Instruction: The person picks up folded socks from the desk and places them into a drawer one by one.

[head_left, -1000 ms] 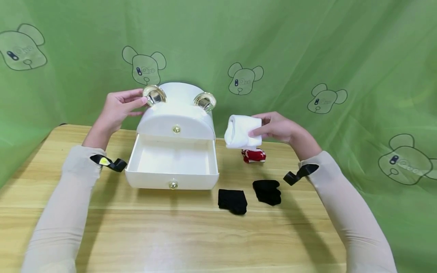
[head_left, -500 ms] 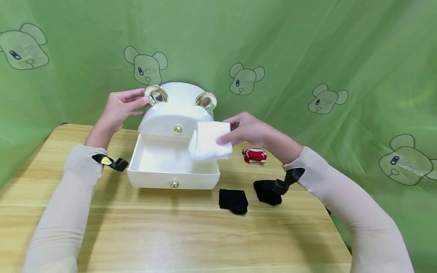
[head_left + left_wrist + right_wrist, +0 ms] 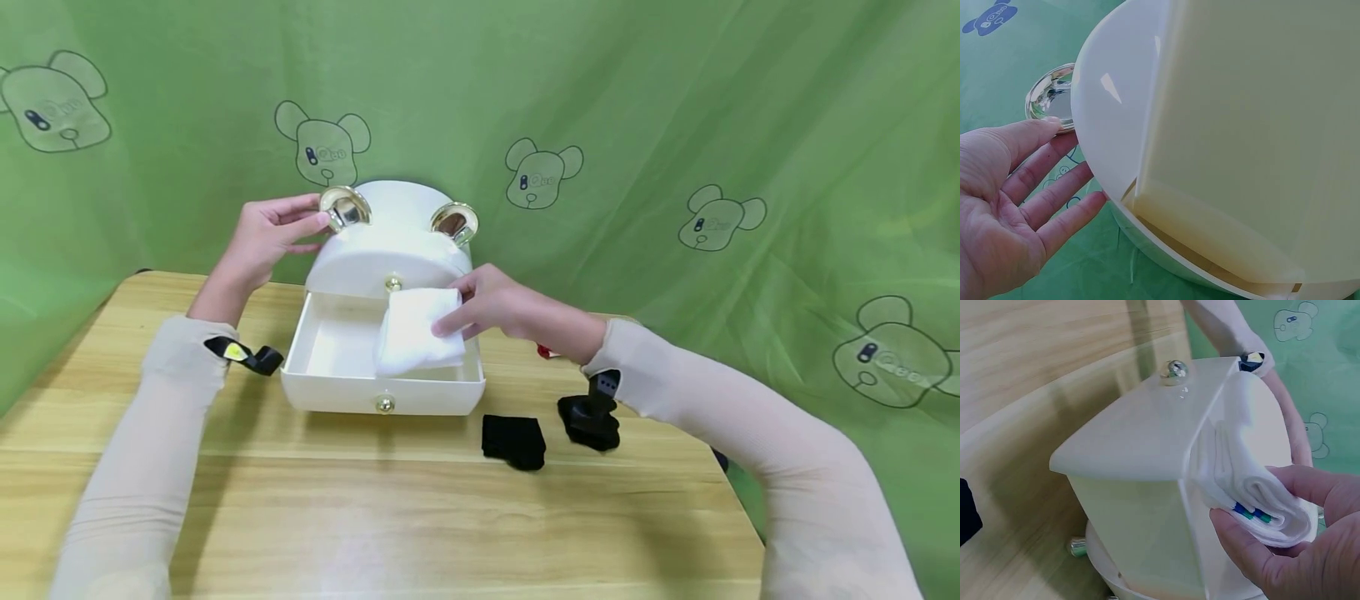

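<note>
My right hand [image 3: 495, 304] pinches a folded white sock [image 3: 420, 329] over the right part of the pulled-out drawer [image 3: 330, 393]. Blue and green marks show on the sock [image 3: 1254, 487] in the right wrist view, thumb on one side and fingers on the other. The drawer belongs to a white rounded storage box [image 3: 401, 217] with gold ear-shaped pieces on top. At the box's left side, my left hand [image 3: 262, 237] touches the left gold ear [image 3: 345, 208] with its thumb. Its other fingers [image 3: 1066, 194] extend fairly straight against the box's side.
Two folded black socks, one [image 3: 513, 442] near the drawer and another [image 3: 588, 421] further right, lie on the wooden table [image 3: 300, 517]. A red-and-white rolled sock [image 3: 546, 352] is mostly hidden behind my right forearm. A green curtain [image 3: 637, 100] hangs behind.
My right hand has carried the white sock leftward and down, from right of the box to over the drawer. My left hand has stayed at the gold ear.
</note>
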Motion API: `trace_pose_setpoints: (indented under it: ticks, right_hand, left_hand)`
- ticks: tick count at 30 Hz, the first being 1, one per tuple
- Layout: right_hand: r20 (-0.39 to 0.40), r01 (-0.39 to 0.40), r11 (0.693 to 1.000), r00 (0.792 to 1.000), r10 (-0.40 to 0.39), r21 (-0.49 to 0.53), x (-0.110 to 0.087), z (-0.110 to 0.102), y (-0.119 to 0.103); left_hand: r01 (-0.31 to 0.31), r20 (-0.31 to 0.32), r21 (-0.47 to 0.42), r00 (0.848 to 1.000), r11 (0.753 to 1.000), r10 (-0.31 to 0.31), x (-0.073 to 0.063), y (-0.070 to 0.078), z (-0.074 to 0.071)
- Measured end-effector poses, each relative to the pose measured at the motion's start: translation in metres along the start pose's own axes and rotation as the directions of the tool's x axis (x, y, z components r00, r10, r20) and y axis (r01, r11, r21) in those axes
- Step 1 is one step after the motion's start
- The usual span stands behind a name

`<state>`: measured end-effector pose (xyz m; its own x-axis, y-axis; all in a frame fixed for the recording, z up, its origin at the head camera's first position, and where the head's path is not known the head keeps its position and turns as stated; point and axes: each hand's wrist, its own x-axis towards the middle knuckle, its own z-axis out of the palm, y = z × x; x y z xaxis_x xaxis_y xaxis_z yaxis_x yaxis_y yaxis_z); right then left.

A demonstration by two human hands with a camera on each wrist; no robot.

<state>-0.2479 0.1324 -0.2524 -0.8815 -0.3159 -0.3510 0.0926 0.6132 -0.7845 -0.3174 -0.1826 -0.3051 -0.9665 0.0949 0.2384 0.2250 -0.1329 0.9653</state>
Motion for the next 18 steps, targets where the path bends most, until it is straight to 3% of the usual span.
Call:
trace_pose_setpoints:
  ticks: [11,18]
  right_hand:
    - [0.009,-0.013,0.996,1.0,0.013,0.089,0.012,0.018,0.0]
    - [0.032,0.024,0.987,0.999,-0.029,0.158,0.015,0.032,0.002]
  left_hand:
    - [-0.01,-0.007,-0.002,1.0,1.0,0.01,0.0,0.0,-0.001]
    - [-0.005,-0.006,0.01,1.0,1.0,0.005,-0.001,0.0,0.0]
